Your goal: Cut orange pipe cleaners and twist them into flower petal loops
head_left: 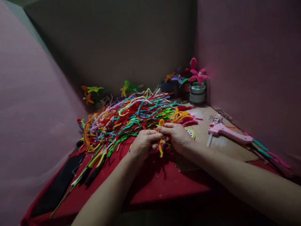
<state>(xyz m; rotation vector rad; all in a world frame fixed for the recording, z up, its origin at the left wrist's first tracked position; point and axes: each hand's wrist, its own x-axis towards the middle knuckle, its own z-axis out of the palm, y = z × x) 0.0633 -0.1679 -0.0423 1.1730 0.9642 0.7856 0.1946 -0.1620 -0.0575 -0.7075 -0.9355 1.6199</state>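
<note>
An orange pipe cleaner [161, 150] is pinched between my two hands above the front of the table. My left hand [147, 140] closes its thumb and fingers on the middle of it. Higher up, my right hand [176, 135] grips it near a thicker, folded-looking top end. The fingertips of both hands nearly meet and cover part of the pipe cleaner. Just behind them spreads a large tangled heap of coloured pipe cleaners [131, 114]. A yellow-rimmed round disc [190, 133] lies partly hidden behind my right hand.
A pink glue gun [225, 131] rests on a brown board [235, 152] at the right. Pliers with black and yellow handles [96, 169] and a black flat object [58, 185] lie left on the red cloth [164, 188]. A pink pipe-cleaner flower [198, 76] stands in a grey container [197, 94].
</note>
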